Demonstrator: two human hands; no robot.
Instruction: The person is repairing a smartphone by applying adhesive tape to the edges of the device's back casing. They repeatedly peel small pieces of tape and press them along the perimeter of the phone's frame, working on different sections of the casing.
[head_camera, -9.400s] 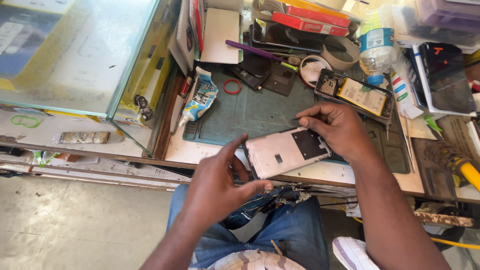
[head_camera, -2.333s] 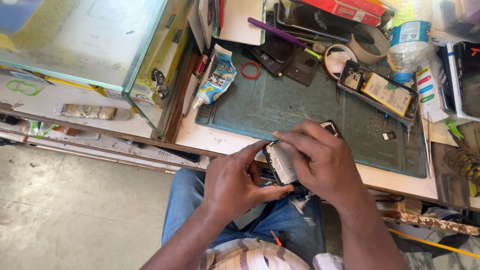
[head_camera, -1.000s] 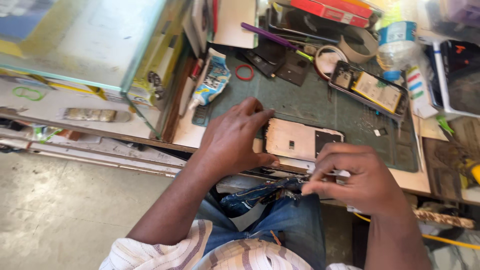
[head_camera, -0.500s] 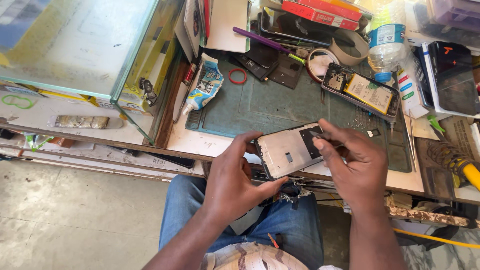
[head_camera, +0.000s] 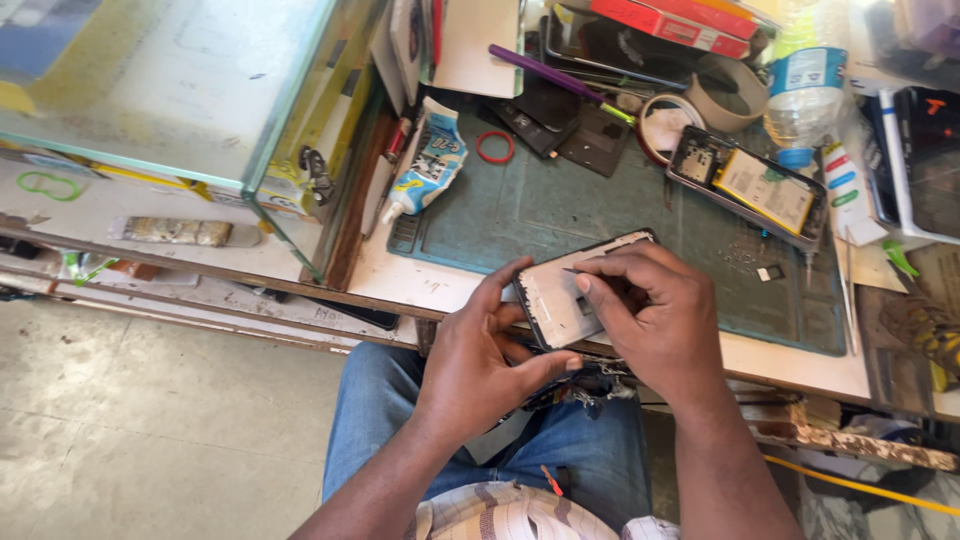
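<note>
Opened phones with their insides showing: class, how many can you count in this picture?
2. One opened phone is held between the left hand and right hand; the other phone lies on the green mat. More may hide in the clutter.

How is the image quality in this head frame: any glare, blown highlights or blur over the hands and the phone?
Head view: hard daylight; the glass case top is washed out by glare. The phone frame, left hand and right hand are evenly lit and fairly sharp; the thin tool tip is hard to resolve. Edges look soft, and the bottle at top right is overexposed.
</note>
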